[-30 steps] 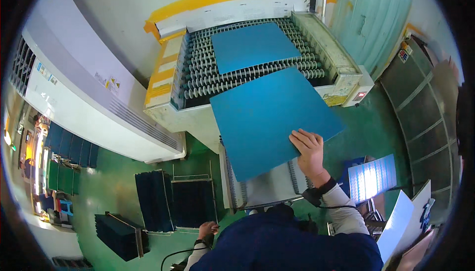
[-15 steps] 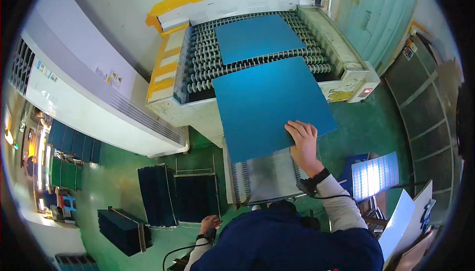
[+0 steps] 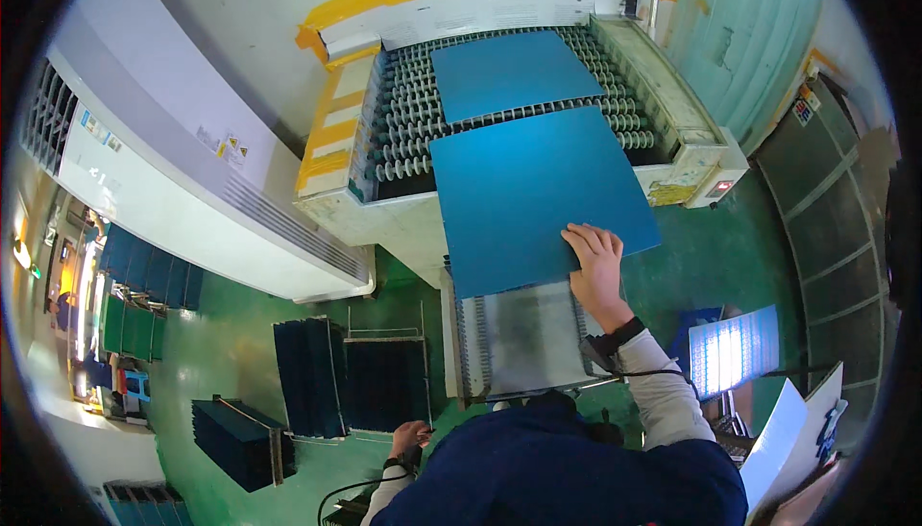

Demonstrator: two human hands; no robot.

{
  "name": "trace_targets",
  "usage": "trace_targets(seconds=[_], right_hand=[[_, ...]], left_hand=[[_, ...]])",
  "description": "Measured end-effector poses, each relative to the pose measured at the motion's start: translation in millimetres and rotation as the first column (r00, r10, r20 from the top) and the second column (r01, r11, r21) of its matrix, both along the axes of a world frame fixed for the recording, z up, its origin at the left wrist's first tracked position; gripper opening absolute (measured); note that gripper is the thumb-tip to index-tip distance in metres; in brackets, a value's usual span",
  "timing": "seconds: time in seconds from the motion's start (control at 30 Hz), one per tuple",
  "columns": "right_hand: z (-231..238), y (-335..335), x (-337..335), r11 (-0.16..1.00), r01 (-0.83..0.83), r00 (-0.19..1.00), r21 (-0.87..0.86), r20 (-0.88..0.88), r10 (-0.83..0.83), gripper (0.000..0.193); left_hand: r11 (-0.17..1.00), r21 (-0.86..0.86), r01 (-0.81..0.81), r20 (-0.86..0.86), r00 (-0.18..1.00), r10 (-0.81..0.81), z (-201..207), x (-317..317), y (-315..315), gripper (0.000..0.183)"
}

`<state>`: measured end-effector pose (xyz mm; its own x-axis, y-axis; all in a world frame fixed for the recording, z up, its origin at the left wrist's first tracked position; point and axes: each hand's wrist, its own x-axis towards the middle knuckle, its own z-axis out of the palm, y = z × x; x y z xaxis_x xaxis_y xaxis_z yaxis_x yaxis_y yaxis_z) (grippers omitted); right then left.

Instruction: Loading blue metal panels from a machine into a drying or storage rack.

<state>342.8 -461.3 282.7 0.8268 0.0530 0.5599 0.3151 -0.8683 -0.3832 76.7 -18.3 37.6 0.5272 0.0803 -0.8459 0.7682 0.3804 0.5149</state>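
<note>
My right hand grips the near edge of a flat blue sheet, fingers on top and the thumb hidden. The sheet's far edge reaches the front of a roller machine, and its near part overhangs a grey surface with toothed side strips. A second blue sheet lies farther back on the rollers. Low on the left, my left hand is held near the dark racks with its fingers curled. Whether anything is in it cannot be made out.
Racks of dark panels stand on the green floor at left, below a tall white cabinet. On the right are a shiny, light-reflecting panel, leaning white boards and a large dark framed panel.
The near sheet has slid slightly away from me, toward the rollers, with my right hand still on it. The whole view has shifted a little. My left hand stays low.
</note>
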Motion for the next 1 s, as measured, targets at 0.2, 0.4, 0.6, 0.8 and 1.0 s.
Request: trace_targets(seconds=[0.2,0.4,0.6,0.8,1.0], right_hand=[[1.5,0.2,5.8,1.0,0.004,1.0,-0.001,0.008,-0.004,0.054],[-1.4,0.0,13.2,1.0,0.014,1.0,0.005,0.013,-0.014,0.054],[3.1,0.0,19.1,1.0,0.001,1.0,0.009,0.005,-0.001,0.054],[0.0,-1.8,32.6,1.0,-0.004,1.0,-0.021,0.007,0.004,0.056],[3.3,-2.4,38.7,1.0,-0.001,1.0,-0.013,0.009,0.001,0.055]], left_hand=[[0.98,0.168,0.109,0.084,0.989,-0.125,4.1,-3.5,-7.4,0.015],[0.969,0.211,0.132,0.081,0.985,-0.152,10.9,-1.8,-12.2,0.014],[0.86,0.382,0.338,0.22,0.871,-0.439,-20.6,-16.8,8.4,0.018],[0.999,0.004,0.036,0.049,0.998,-0.036,-25.4,-19.0,7.3,0.018],[0.988,0.152,-0.022,0.003,1.0,0.022,-10.1,-16.4,-8.8,0.019]])
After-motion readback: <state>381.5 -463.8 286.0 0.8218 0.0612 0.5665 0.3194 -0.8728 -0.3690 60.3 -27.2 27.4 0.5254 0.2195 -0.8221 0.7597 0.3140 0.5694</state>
